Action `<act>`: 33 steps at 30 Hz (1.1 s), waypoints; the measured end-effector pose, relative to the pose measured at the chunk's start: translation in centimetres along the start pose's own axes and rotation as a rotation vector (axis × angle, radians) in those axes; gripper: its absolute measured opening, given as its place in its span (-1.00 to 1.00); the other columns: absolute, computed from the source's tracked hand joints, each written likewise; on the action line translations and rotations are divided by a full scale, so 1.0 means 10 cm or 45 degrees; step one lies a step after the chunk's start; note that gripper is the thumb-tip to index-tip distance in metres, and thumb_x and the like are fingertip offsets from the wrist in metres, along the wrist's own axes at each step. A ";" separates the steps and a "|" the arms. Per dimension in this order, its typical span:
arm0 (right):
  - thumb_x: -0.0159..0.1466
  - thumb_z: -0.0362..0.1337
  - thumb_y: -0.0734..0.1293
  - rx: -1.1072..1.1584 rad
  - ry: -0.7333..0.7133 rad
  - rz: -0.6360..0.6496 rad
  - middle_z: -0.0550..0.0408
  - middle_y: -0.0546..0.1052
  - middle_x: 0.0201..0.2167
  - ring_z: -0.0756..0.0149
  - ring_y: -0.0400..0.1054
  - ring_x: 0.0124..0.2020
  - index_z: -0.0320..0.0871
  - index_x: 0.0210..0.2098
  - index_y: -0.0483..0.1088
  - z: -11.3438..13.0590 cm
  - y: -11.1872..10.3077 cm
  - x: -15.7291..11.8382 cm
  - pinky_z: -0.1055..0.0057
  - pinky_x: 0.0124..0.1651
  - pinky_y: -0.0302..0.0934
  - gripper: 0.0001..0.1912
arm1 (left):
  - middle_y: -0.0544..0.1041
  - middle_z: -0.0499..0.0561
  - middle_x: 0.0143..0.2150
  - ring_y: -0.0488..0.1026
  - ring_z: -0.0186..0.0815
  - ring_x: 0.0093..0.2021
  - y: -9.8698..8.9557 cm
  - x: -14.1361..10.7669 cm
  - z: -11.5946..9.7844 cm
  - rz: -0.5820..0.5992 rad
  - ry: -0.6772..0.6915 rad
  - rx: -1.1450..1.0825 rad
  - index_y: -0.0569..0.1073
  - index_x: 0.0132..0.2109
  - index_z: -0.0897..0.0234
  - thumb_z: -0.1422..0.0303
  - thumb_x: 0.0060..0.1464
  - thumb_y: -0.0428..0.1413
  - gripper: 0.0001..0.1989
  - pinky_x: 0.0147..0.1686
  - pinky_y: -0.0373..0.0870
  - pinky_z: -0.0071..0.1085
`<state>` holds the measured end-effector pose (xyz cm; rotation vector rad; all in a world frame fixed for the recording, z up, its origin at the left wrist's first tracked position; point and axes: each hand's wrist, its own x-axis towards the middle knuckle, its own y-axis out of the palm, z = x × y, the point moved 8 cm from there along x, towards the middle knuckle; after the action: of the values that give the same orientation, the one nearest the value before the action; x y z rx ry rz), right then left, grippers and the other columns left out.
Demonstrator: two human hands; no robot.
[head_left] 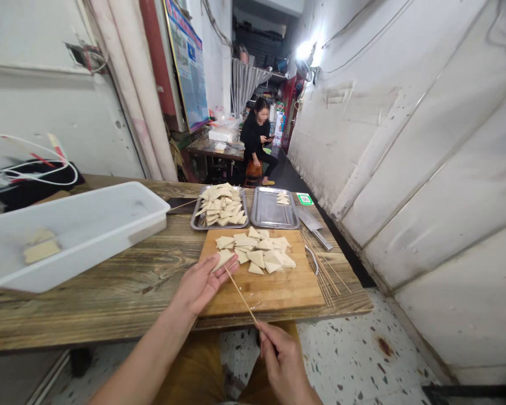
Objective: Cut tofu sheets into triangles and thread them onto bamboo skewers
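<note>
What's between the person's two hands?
A thin bamboo skewer, pinched in the right hand, reaches toward the left hand, as the head view shows.

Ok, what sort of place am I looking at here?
Likely a small street-food prep stall: a cutting board of triangular bean-curd pieces, steel trays, bamboo skewers, and a green payment QR card.

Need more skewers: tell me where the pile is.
In the head view, the pile of bamboo skewers lies on the wooden table, right of the cutting board and just below the cleaver.

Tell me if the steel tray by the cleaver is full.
Nearly empty: the steel tray holds one small stack of tofu triangles.
</note>
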<state>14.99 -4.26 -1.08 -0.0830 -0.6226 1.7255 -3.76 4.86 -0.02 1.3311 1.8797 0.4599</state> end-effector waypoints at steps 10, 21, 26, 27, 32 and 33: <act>0.31 -0.30 0.13 -0.015 -0.023 -0.033 0.10 0.42 -0.54 0.36 0.32 -0.52 -0.11 -0.10 0.46 0.01 -0.01 0.01 0.49 -0.39 0.28 -0.68 | 0.51 0.29 -0.15 0.45 -0.03 -0.05 0.03 -0.02 0.02 0.015 -0.035 0.028 0.33 -0.37 0.41 0.60 0.08 -0.02 -0.90 -0.11 0.45 -0.11; 0.31 -0.30 0.11 0.004 0.017 0.002 0.12 0.38 -0.56 0.39 0.26 -0.56 -0.15 -0.16 0.46 0.02 0.01 0.03 0.53 -0.48 0.18 -0.69 | 0.52 0.20 -0.16 0.43 -0.04 -0.03 0.05 -0.05 0.08 0.084 -0.047 0.042 0.33 -0.41 0.39 0.60 0.05 0.02 -0.89 -0.06 0.41 -0.07; 0.32 -0.29 0.10 0.009 0.033 0.009 0.15 0.35 -0.60 0.42 0.23 -0.58 -0.17 -0.21 0.46 0.01 0.03 0.02 0.55 -0.50 0.13 -0.70 | 0.53 0.17 -0.19 0.44 -0.05 -0.04 0.08 -0.08 0.12 0.110 -0.056 0.038 0.33 -0.43 0.38 0.60 0.03 0.04 -0.89 -0.06 0.41 -0.07; 0.32 -0.28 0.10 0.006 0.033 0.004 0.15 0.35 -0.61 0.42 0.23 -0.59 -0.18 -0.19 0.45 0.02 0.02 0.02 0.55 -0.51 0.13 -0.70 | 0.53 0.17 -0.20 0.44 -0.05 -0.04 0.08 -0.08 0.13 0.107 -0.060 0.039 0.33 -0.43 0.38 0.60 0.03 0.05 -0.89 -0.06 0.41 -0.08; 0.33 -0.26 0.11 -0.030 0.028 -0.040 0.14 0.37 -0.62 0.42 0.23 -0.60 -0.20 -0.11 0.45 0.04 0.01 0.03 0.55 -0.52 0.14 -0.67 | 0.54 0.14 -0.21 0.45 -0.05 -0.05 0.10 -0.12 0.15 0.093 -0.074 0.029 0.34 -0.41 0.38 0.60 0.03 0.05 -0.90 -0.05 0.39 -0.03; 0.33 -0.26 0.11 -0.032 0.033 -0.042 0.14 0.37 -0.62 0.42 0.23 -0.60 -0.20 -0.11 0.45 0.04 0.02 0.03 0.55 -0.52 0.15 -0.67 | 0.54 0.14 -0.20 0.44 -0.05 -0.05 0.11 -0.13 0.16 0.098 -0.080 0.031 0.35 -0.41 0.38 0.60 0.03 0.05 -0.90 -0.04 0.38 -0.03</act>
<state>14.62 -4.16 -0.73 -0.1122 -0.6232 1.6824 -1.72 3.91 0.18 1.4216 1.7929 0.4304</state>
